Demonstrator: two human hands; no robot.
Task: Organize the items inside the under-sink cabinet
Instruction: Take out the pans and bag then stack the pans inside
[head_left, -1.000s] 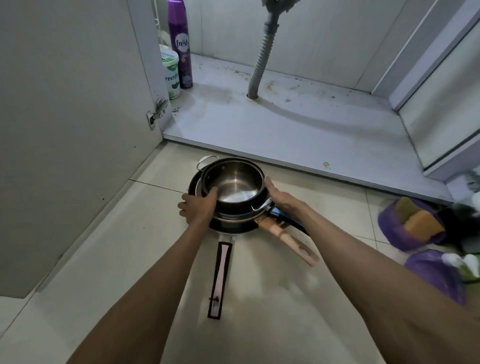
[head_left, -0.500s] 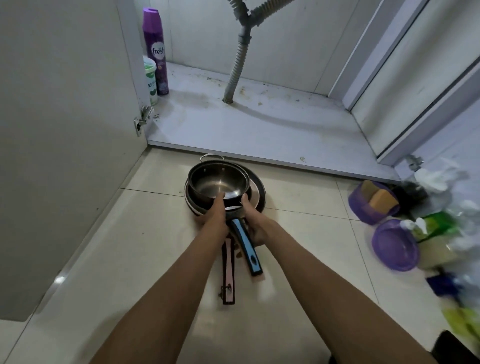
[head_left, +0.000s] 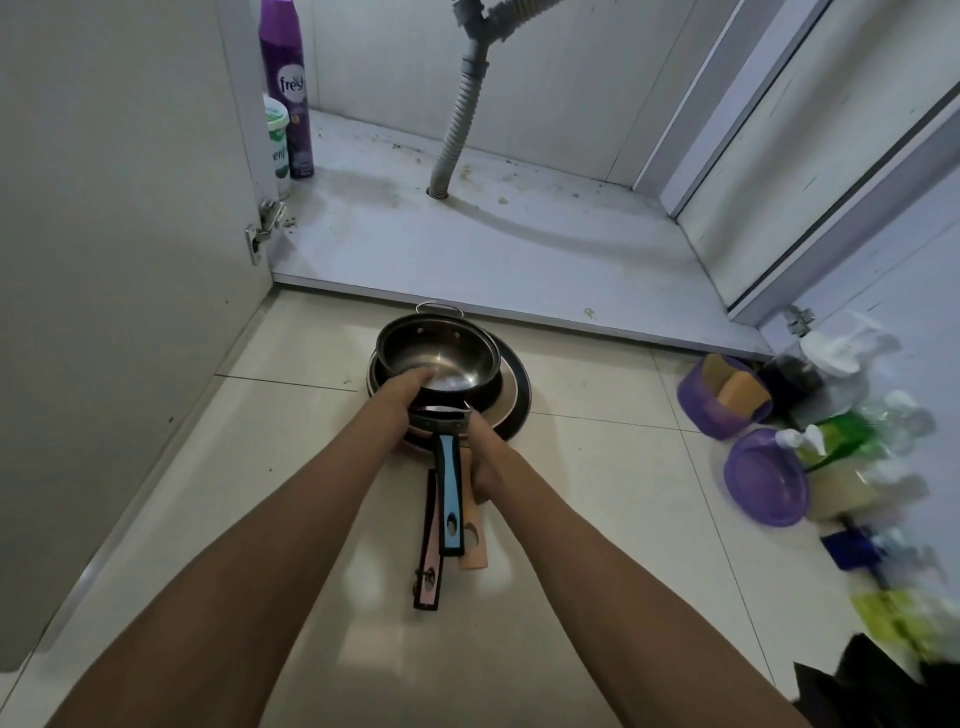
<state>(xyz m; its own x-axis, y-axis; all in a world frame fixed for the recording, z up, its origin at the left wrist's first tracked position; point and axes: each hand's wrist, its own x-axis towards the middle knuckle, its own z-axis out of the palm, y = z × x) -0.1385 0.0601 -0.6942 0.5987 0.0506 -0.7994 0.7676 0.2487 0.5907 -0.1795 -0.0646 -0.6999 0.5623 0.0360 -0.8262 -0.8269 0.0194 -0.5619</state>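
Head view: open under-sink cabinet (head_left: 519, 249) ahead, with a pale, stained laminate base; glossy cream floor tiles (head_left: 249, 467) lie in front of it.
Cabinet door: flat grey panel (head_left: 104, 260) swung open on the left, with a metal hinge at its inner edge.
Drain hose: ribbed grey plastic hose (head_left: 460, 124) drops into the cabinet base near the back.
Pan stack: nested on the tiles just outside the cabinet's front edge, not yet inside; a wide black-rimmed frying pan (head_left: 521, 400) is lowest and a round shiny steel pot (head_left: 447, 348) is on top, its wire loop toward the cabinet.
Handles: three long handles point back toward the person, axes nearly parallel; blue handle with black edging (head_left: 450, 499) uppermost, pink handle with black edging (head_left: 428, 566) left of it and reaching farthest, peach handle (head_left: 474, 551) on the right.
Left hand (head_left: 402, 389): fingers hooked over the steel pot's near rim, tips inside the bowl.
Right hand (head_left: 485, 457): fingers wrapped on the peach handle close behind the pan rims, just beside the blue handle.
Back-left corner: tall purple spray can (head_left: 285, 88), with a white plastic tub with green label (head_left: 277, 145) just in front.
Right side: purple plastic container holding yellow sponges (head_left: 701, 410) and a round purple bowl (head_left: 763, 478), well apart from the stack.
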